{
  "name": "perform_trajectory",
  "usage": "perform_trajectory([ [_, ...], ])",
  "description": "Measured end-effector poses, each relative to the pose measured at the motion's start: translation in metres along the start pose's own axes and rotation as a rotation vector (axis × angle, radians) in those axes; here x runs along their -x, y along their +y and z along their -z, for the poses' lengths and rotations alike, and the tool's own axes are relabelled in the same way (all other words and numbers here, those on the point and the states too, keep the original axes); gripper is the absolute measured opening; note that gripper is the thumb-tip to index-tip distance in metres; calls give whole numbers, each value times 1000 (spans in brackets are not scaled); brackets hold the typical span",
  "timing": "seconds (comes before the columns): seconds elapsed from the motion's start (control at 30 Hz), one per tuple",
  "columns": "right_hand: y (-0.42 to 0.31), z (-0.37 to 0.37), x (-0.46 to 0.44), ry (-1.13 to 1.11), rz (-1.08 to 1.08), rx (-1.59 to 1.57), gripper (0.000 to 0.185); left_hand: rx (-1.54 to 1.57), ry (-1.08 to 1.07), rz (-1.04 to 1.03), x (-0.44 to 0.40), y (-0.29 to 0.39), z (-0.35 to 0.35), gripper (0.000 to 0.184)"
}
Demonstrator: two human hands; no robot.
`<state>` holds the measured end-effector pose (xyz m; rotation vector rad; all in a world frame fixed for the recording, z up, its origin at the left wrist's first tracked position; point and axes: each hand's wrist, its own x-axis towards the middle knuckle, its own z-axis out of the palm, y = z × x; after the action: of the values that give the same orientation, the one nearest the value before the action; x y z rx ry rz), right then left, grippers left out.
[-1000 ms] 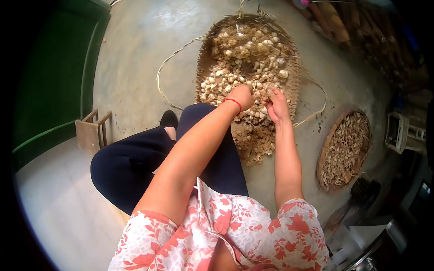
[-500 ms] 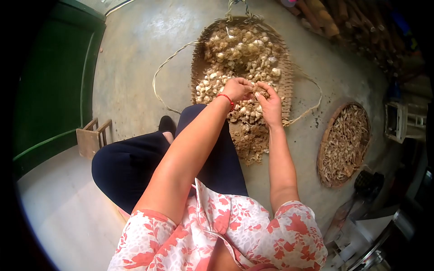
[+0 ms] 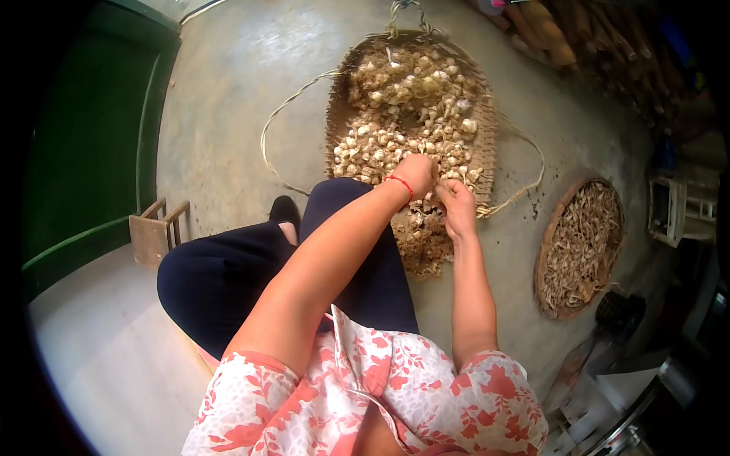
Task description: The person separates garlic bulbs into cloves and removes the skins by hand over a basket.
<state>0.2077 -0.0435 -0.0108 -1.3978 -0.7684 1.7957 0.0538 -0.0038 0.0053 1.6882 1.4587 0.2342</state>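
Note:
A long woven basket (image 3: 487, 148) on the floor holds many pale garlic bulbs (image 3: 369, 144) with dry brown roots and skins. Over its near part, my left hand (image 3: 417, 174), with a red string at the wrist, is closed, fingers pointing down. Close to its right side is my right hand (image 3: 458, 207), thumb and fingers pinched together. Whatever lies between the fingertips of the two hands is too small to name. A heap of brown root scraps (image 3: 422, 247) lies at the basket's near end, just below the hands.
A round tray (image 3: 541, 262) of dry stalks lies to the right. Rope loops (image 3: 264, 140) stick out from both sides of the basket. A small wooden stool (image 3: 150, 237) stands at left by a green door (image 3: 84, 137). Logs (image 3: 547, 34) are piled at the upper right.
Both hands have come down toward the near part of the basket since half a second ago, and remain close together. The view has shifted slightly.

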Motion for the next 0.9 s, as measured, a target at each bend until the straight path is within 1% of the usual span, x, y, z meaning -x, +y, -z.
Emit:
perform_trajectory([
  [0.03, 4, 9, 6, -5, -3, 4, 10, 46, -188, 36, 0, 0, 1, 22],
  [0.07, 8, 18, 13, -16, 6, 126, 10, 45, -202, 9, 8, -2, -5, 35],
  [0.1, 12, 28, 20, -26, 13, 249, 10, 46, -217, -17, 15, -5, -13, 50],
  [0.13, 14, 42, 25, -32, 10, 253, 10, -34, -407, 35, 11, -5, -8, 71],
  [0.17, 15, 57, 31, -103, -38, 623, 12, -27, -403, 39, 11, -4, 0, 71],
  [0.2, 15, 63, 32, -174, -85, 994, 14, -18, -463, 105, 11, -2, 7, 72],
  [0.23, 18, 64, 27, -180, -86, 1002, 14, -8, -522, 170, 12, -2, 12, 72],
  [0.27, 21, 66, 22, -169, 95, 1220, 17, -51, -488, 135, 13, -6, 11, 61],
  [0.3, 22, 65, 17, -159, 284, 1431, 20, -42, -484, 139, 14, -5, 14, 61],
  [0.33, 16, 49, 1, -82, 275, 1329, 27, -119, -571, 155, 14, -3, 19, 54],
  [0.37, 8, 27, -17, -55, 296, 1225, 29, -197, -658, 172, 16, -4, 22, 48],
  [0.4, 1, 2, -38, -28, 318, 1120, 31, -192, -654, 180, 19, -8, 22, 48],
  [0.43, -5, -24, -63, -28, 272, 1067, 33, -188, -619, 165, 21, -12, 21, 43],
  [0.47, -14, -53, -84, -54, 289, 1047, 33, -186, -582, 150, 24, -15, 22, 40],
  [0.5, 2, -66, -119, -74, 414, 978, 34, -183, -574, 161, 28, -17, 24, 40],
  [0.53, 19, -79, -154, -92, 448, 877, 37, -196, -552, 134, 32, -19, 27, 39],
  [0.57, 19, -97, -170, -90, 399, 933, 43, -209, -529, 107, 35, -21, 30, 38],
  [0.63, 31, -128, -175, 107, 426, 1310, 47, -200, -488, 128, 37, -29, 29, 38],
  [0.67, 32, -132, -174, 97, 424, 1311, 47, -222, -531, 43, 36, -32, 28, 38],
  [0.7, 24, -139, -166, 112, 334, 1393, 48, -243, -573, -47, 36, -34, 29, 38],
  [0.73, 18, -141, -162, 129, 246, 1476, 48, -207, -476, 64, 35, -41, 21, 36],
  [0.77, 11, -142, -157, 125, 251, 1484, 48, -200, -469, 65, 32, -47, 14, 36],
  [0.83, 2, -135, -160, -14, 154, 1610, 39, -223, -458, 90, 35, -44, 24, 35],
  [0.87, -1, -131, -165, -88, 116, 1674, 30, -199, -447, 101, 35, -47, 21, 38],
  [0.9, 14, -121, -185, -89, 21, 1803, 28, -197, -443, 107, 37, -47, 25, 38],
])
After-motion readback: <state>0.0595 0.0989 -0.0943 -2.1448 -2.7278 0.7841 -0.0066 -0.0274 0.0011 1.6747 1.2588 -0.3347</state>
